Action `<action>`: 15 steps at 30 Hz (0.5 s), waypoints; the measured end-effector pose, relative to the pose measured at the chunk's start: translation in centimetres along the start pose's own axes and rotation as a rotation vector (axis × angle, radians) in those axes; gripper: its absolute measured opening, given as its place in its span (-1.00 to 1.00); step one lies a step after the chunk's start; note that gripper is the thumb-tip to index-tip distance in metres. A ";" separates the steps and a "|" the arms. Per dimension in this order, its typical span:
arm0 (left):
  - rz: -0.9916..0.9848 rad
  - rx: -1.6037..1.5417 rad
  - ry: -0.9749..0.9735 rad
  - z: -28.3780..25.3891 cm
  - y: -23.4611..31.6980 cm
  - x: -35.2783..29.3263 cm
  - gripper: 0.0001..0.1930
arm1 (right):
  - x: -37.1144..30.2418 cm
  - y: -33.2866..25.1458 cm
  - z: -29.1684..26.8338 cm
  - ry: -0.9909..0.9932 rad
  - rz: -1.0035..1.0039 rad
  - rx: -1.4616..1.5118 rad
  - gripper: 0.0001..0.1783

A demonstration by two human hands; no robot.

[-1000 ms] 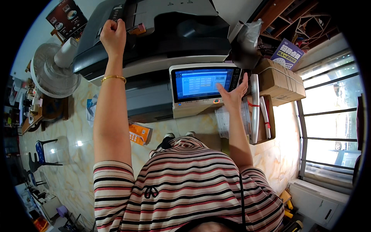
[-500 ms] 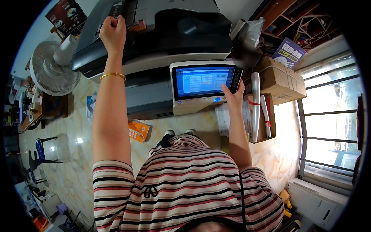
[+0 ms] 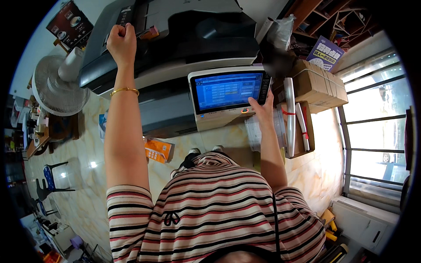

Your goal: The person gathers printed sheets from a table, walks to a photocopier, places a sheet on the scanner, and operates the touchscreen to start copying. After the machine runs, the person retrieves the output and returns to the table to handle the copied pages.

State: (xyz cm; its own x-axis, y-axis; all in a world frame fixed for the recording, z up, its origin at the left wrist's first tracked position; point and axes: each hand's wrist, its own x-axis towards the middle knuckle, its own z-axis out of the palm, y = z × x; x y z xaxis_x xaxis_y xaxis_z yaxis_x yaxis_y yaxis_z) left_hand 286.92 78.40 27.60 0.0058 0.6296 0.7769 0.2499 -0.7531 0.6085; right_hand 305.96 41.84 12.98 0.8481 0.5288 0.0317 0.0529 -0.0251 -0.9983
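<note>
Reaching over one large black-and-grey copier (image 3: 206,50), two hands, mine, well apart:
- Left hand (image 3: 122,44): far left, at the copier's top; fingers curled into a fist, cannot tell whether anything is held inside; gold bracelet (image 3: 124,90) on the wrist
- Right hand (image 3: 263,109): at the lower right corner of the control panel; thumb spread from the fingers, laid over the screen's lower right part, fingers along the panel's right edge; cannot tell how firmly it presses
- Control panel (image 3: 219,113), one: white frame, screen (image 3: 228,90) lit blue, tilted up toward me, on the near side of the copier, right of my left forearm; small lit buttons below the screen
- Small pinkish-brown item: on the copier's top, just right of my left hand, kind unclear
- Cardboard box (image 3: 322,92), corded: right of the panel
- White rolls (image 3: 290,127), tied in red: in an open carton, near side of the corded box
- Purple sign (image 3: 324,53): far right, behind the corded box
- Fan (image 3: 52,85), white: left of the copier
- Orange packet (image 3: 158,150): on the marbled floor (image 3: 87,144), near side of the copier
- Striped shirt (image 3: 210,206), mine: nearest
</note>
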 end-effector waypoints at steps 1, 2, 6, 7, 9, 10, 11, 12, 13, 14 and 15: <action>-0.011 -0.001 -0.003 0.1 0.0 0.0 -0.63 | 0.0 0.2 0.0 0.002 -0.017 -0.005 -0.18; -0.023 -0.003 -0.006 0.1 -0.1 0.0 -0.63 | 0.1 0.4 0.0 0.003 -0.034 -0.010 -0.18; -0.019 0.003 -0.010 0.1 0.2 0.0 -0.63 | 0.1 0.5 -0.2 -0.010 -0.034 -0.007 -0.18; -0.020 0.001 -0.009 0.1 0.0 0.0 -0.63 | 0.0 0.4 -0.1 -0.014 -0.037 0.002 -0.18; -0.021 -0.003 -0.008 0.1 -0.3 0.1 -0.63 | -0.1 0.2 0.1 -0.022 -0.042 0.018 -0.18; -0.013 0.003 -0.007 0.1 -0.3 0.1 -0.63 | -0.2 0.0 0.1 -0.023 -0.042 0.023 -0.18; -0.005 0.009 -0.006 0.0 -0.3 0.1 -0.63 | -0.2 -0.2 0.2 -0.025 -0.042 0.029 -0.18; 0.003 0.016 -0.006 0.0 -0.3 0.1 -0.63 | -0.3 -0.3 0.2 -0.023 -0.029 0.016 -0.17; -0.005 0.006 -0.007 0.0 -0.3 0.1 -0.63 | -0.4 -0.6 0.1 -0.019 -0.017 0.003 -0.17; -0.013 -0.003 -0.008 0.0 -0.2 0.0 -0.63 | -0.3 -0.7 0.1 -0.016 -0.006 -0.010 -0.17; -0.021 -0.012 -0.010 0.0 -0.1 0.0 -0.63 | -0.3 -0.6 0.1 -0.022 -0.014 0.001 -0.17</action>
State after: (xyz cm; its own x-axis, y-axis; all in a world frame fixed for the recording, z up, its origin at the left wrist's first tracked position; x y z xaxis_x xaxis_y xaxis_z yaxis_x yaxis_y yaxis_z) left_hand 286.92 78.52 27.55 0.0101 0.6470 0.7624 0.2382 -0.7420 0.6266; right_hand 305.66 41.74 13.56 0.8354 0.5478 0.0441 0.0636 -0.0167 -0.9978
